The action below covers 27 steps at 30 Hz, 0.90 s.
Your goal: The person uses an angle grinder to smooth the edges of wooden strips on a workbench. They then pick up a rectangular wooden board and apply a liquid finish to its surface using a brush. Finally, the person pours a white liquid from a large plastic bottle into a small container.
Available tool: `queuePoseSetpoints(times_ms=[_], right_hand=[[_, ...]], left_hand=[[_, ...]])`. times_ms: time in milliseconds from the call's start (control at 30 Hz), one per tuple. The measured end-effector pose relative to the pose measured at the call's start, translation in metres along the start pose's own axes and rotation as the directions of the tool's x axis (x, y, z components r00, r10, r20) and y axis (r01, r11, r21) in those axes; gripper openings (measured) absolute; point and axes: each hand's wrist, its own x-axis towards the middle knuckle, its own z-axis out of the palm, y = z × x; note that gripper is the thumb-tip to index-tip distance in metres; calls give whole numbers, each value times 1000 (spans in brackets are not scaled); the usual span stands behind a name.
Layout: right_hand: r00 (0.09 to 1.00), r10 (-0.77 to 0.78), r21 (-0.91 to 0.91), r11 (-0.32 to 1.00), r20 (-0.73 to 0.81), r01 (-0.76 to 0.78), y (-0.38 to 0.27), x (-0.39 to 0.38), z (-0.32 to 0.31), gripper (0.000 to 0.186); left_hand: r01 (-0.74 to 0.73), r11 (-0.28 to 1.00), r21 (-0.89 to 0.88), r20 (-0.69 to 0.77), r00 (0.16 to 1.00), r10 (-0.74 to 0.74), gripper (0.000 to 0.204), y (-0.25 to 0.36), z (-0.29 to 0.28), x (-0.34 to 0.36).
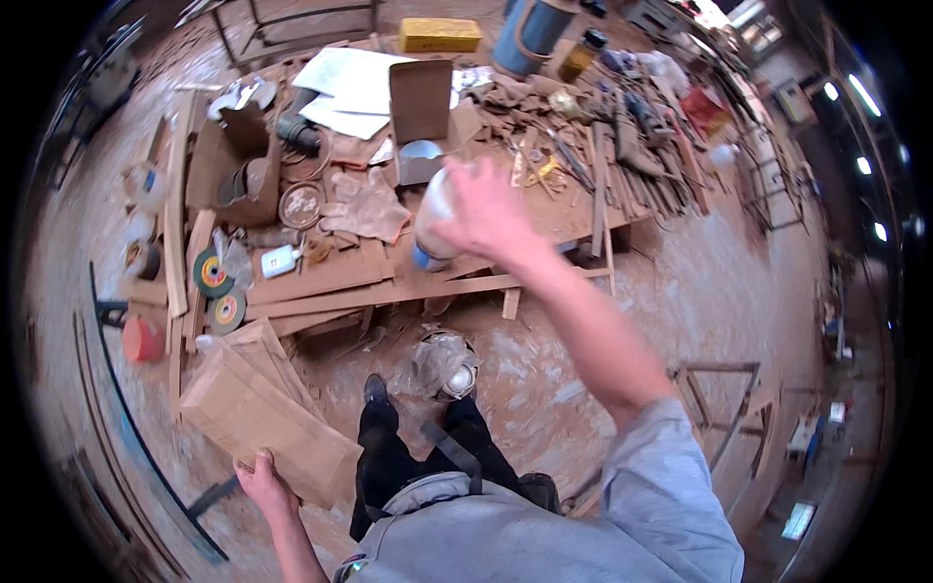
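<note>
My left hand (267, 483) pinches a few flat brown paper sheets (267, 413) by their lower edge, below the workbench's left end. The sheets are stiff, folded or stacked, and fan out a little. Over the bench's front edge, my right hand (481, 206) is wrapped round a whitish cylindrical container (434, 219). A blue patch shows at its lower end, and motion blur hides its finer detail. Just behind it stands an open cardboard box (420, 102) with its flap up and something pale blue inside. Left of the container lies a dusty work glove (364, 206).
The cluttered workbench (321, 282) holds two grinding discs (211, 272), a white bottle (280, 260), a larger cardboard box (233, 165), white papers (340, 92) and several hand tools (632, 136). A bucket with plastic film (442, 364) stands on the floor by my feet. Metal frames stand at right.
</note>
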Motion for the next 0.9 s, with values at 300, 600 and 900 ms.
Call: queuePoseSetpoints(times_ms=[300,600,900], right_hand=[[935,216,143,973,-283,-181,178,15,-68,89],[953,239,-57,966,-184,-254,260,5,92,87],[910,401,785,528,107,-325,164,-16,31,52]], left_hand=[[-12,995,-102,-171,985,-6,51,-16,31,-74],[-2,986,-168,-173,985,-27,44,-8,74,-28],[77,951,-301,-34,995,-92,39,-29,114,107]])
